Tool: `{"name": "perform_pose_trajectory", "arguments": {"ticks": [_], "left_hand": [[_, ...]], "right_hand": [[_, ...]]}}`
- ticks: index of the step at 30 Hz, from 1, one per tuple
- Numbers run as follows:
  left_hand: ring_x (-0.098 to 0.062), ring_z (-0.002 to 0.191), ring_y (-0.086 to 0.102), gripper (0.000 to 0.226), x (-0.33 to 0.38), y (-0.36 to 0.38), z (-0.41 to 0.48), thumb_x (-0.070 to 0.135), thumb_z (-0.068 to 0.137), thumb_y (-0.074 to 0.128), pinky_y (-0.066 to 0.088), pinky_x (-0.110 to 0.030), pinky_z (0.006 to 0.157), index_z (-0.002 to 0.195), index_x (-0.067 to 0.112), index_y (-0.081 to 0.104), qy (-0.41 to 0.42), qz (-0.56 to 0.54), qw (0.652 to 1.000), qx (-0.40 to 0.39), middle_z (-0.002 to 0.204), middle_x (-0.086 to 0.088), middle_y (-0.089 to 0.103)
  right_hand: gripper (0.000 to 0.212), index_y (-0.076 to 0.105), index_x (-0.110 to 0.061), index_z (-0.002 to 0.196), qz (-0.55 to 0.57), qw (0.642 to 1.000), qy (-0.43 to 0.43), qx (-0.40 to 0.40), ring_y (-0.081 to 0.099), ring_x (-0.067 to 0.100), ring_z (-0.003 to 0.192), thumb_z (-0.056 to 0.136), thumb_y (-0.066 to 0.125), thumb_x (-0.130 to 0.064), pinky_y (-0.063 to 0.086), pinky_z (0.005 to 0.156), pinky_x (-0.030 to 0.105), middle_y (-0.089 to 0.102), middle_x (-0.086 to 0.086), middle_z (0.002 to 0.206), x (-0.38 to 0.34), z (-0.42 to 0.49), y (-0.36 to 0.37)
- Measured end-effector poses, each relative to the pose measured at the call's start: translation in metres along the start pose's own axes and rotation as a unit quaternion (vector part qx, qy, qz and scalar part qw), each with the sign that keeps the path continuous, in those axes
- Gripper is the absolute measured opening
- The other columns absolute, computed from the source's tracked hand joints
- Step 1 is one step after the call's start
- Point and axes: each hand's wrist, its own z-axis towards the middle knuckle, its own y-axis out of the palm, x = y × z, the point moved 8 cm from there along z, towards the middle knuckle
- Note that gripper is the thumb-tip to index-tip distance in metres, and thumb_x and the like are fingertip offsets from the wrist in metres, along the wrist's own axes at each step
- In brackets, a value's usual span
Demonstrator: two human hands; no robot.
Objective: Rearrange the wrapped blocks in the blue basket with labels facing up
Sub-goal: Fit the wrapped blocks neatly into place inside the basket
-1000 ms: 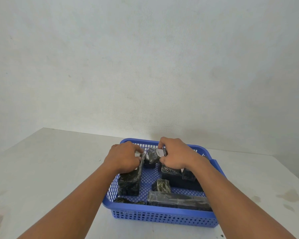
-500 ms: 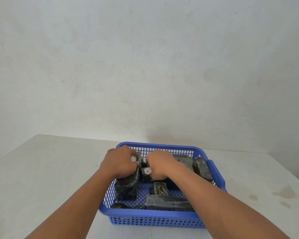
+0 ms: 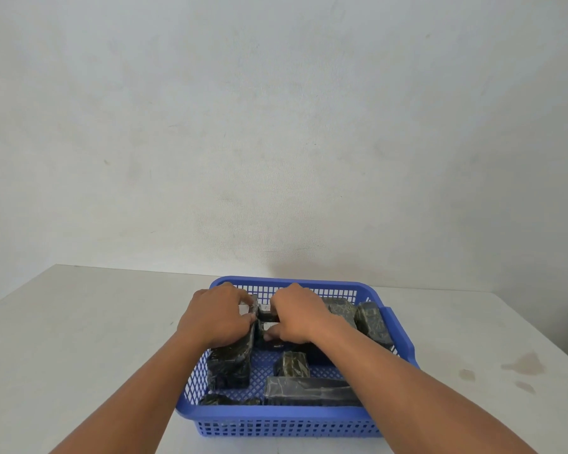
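A blue mesh basket (image 3: 286,419) sits on the white table and holds several dark wrapped blocks. My left hand (image 3: 215,317) grips the top of a tall block standing on edge (image 3: 232,365) at the basket's left side. My right hand (image 3: 297,314) is closed on a smaller block (image 3: 265,317) in the middle, pressed against the tall one; a white label patch shows between the fingers. A long block (image 3: 309,391) lies along the near wall, a small one (image 3: 291,363) stands behind it, and two more (image 3: 373,322) rest at the right back.
The white table (image 3: 79,339) runs out to the left and right of the basket, with brown stains (image 3: 518,367) at the right. A plain wall (image 3: 276,126) rises right behind the basket.
My right hand has carried its small block leftward, from the basket's middle back to beside the tall block under my left hand. The two blocks at the right back came into view.
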Motion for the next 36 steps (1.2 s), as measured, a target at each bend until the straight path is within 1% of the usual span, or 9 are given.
{"name": "perform_pose_trajectory", "arguments": {"ticks": [3,5,11,15,19,22,26,30,36], "left_hand": [[-0.015,0.114,0.060,0.038,0.002,-0.002,-0.001,0.053,0.084,0.057,0.042,-0.039,0.100,0.118,0.037,0.065,0.007,0.007,1.000,0.012,0.128,0.009,0.060],[-0.016,0.113,0.059,0.038,0.005,-0.002,-0.004,0.052,0.086,0.056,0.040,-0.041,0.101,0.119,0.035,0.065,0.016,0.018,0.999,0.021,0.127,0.008,0.060],[-0.016,0.113,0.059,0.029,0.016,-0.014,-0.011,0.041,0.089,0.053,0.030,-0.044,0.112,0.112,0.032,0.068,0.030,0.036,0.996,0.071,0.124,0.007,0.063],[-0.015,0.111,0.059,0.028,0.034,-0.022,-0.017,0.037,0.091,0.051,0.029,-0.041,0.112,0.112,0.031,0.068,0.047,0.055,0.993,0.088,0.121,0.006,0.063],[-0.019,0.108,0.059,0.029,0.069,-0.020,-0.021,0.034,0.092,0.056,0.046,-0.035,0.095,0.118,0.026,0.066,0.068,-0.026,0.995,0.060,0.127,0.002,0.059],[-0.021,0.116,0.055,0.032,0.094,-0.013,-0.025,0.036,0.092,0.057,0.047,-0.036,0.094,0.121,0.027,0.063,0.084,-0.057,0.994,0.037,0.132,0.002,0.055],[-0.022,0.118,0.054,0.033,0.108,-0.002,-0.030,0.035,0.093,0.057,0.046,-0.036,0.096,0.124,0.026,0.062,0.085,-0.081,0.993,0.034,0.132,0.001,0.055],[-0.021,0.118,0.054,0.032,0.113,0.006,-0.032,0.033,0.091,0.060,0.046,-0.038,0.097,0.123,0.028,0.061,0.074,-0.096,0.992,0.021,0.132,0.001,0.055],[-0.023,0.123,0.052,0.034,0.131,0.015,-0.031,0.035,0.092,0.061,0.043,-0.037,0.102,0.125,0.028,0.059,0.087,-0.101,0.991,0.002,0.137,0.000,0.052]], "right_hand": [[0.040,0.069,-0.013,0.109,0.080,0.997,0.000,0.013,0.063,0.028,0.095,0.083,0.074,-0.043,0.054,0.087,0.042,0.067,0.008,0.108,0.012,-0.010,-0.015],[0.034,0.069,-0.016,0.113,0.128,0.991,0.005,0.028,0.064,0.023,0.098,0.086,0.073,-0.036,0.053,0.090,0.037,0.068,0.006,0.111,0.029,-0.019,-0.031],[0.024,0.069,-0.018,0.113,0.157,0.986,0.035,0.053,0.062,0.013,0.094,0.090,0.066,-0.021,0.044,0.081,0.024,0.070,0.002,0.113,0.083,-0.049,-0.065],[0.041,0.060,-0.023,0.126,0.140,0.989,0.039,0.006,0.054,0.022,0.122,0.085,0.065,-0.021,0.044,0.097,0.032,0.058,0.004,0.133,0.092,-0.067,-0.052],[0.066,0.045,-0.028,0.139,0.081,0.995,0.028,-0.050,0.048,0.028,0.125,0.080,0.073,-0.032,0.037,0.104,0.040,0.054,0.006,0.133,0.088,-0.076,-0.022],[0.073,0.039,-0.028,0.144,0.082,0.996,0.023,-0.032,0.043,0.029,0.127,0.081,0.075,-0.026,0.030,0.110,0.039,0.054,0.006,0.133,0.088,-0.078,-0.011],[0.077,0.041,-0.032,0.145,0.164,0.986,0.003,0.022,0.045,0.023,0.127,0.079,0.078,-0.020,0.039,0.107,0.038,0.047,-0.001,0.138,0.093,-0.086,-0.017],[0.063,0.054,-0.036,0.136,0.221,0.972,-0.013,0.085,0.051,0.016,0.110,0.079,0.078,-0.027,0.045,0.093,0.027,0.046,-0.004,0.123,0.107,-0.101,-0.034],[0.045,0.061,-0.038,0.119,0.244,0.950,0.063,0.186,0.052,0.007,0.096,0.076,0.076,-0.036,0.040,0.081,0.011,0.039,-0.008,0.106,0.158,-0.137,-0.050]]}}
